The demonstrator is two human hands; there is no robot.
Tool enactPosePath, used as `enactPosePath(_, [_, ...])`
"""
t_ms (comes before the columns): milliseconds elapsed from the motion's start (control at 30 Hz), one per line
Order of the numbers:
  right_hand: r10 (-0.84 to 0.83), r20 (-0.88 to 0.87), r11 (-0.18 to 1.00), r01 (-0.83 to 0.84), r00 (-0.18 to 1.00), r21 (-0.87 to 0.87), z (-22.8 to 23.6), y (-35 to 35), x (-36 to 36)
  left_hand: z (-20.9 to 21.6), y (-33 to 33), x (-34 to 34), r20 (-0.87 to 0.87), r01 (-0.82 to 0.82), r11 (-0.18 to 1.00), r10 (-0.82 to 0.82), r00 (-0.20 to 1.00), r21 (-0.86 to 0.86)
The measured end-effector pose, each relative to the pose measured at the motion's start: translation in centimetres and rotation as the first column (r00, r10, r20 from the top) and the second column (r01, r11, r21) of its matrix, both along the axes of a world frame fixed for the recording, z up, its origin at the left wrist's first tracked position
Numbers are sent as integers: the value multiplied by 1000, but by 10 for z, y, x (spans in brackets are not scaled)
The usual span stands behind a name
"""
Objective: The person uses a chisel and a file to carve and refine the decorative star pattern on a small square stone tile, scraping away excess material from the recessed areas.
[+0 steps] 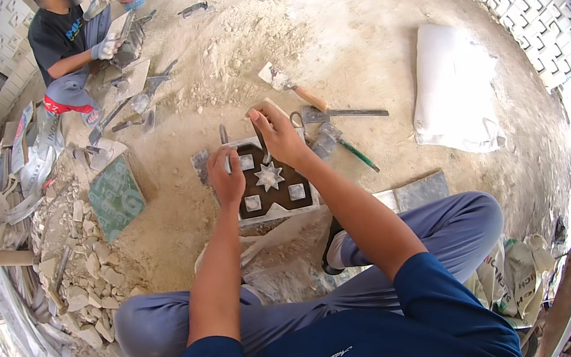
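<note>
A square mould [276, 212] with a pale rim lies on the ground before me. Its dark brown face surrounds a whitish eight-pointed star [270, 177] and small whitish squares near the corners. At the mould's upper left corner, my left hand [227, 176] is closed over the edge, beside an upright grey metal loop [223, 134]. My right hand [278, 137] is closed around a slim dark hand tool [264, 148], pointing down just above the star; its exact kind is partly hidden by the fingers.
A wooden-handled trowel [309, 97], a hammer-like tool [327, 139] and a flat bar [357, 114] lie beyond the mould to the right. A white sack [453, 90] is farther right. Left are a green patterned tile [116, 196] and rubble [87, 282]. Another person [71, 55] works at far left.
</note>
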State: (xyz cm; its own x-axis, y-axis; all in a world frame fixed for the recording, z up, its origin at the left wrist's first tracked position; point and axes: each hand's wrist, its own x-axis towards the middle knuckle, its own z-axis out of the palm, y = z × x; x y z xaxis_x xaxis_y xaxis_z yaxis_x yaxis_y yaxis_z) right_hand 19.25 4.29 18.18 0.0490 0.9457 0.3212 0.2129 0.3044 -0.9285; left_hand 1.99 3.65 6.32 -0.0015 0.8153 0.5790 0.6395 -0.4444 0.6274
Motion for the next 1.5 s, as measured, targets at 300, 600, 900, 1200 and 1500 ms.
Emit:
enactPosePath(300, [-180, 86, 981, 186, 980, -64, 17, -15, 28, 92, -10, 57, 361, 408, 885, -314, 878, -222])
enactPosePath(600, [-130, -90, 991, 132, 988, 24, -36, -18, 70, 85, 4, 75, 280, 360, 844, -262, 924, -398])
enactPosePath(900, [-498, 244, 750, 554, 832, -361, -165, -98, 55, 78, 29, 97, 660, 509, 820, -233, 714, -261])
enactPosePath(1200, [-435, 376, 730, 565, 818, -385, -144, -97, 55, 80, 32, 110, 726, 445, 859, -136, 674, -253])
enactPosePath(1500, [-415, 435, 657, 594, 799, -464, -139, -96, 57, 86, 34, 122, 705, 436, 863, -143, 695, -254])
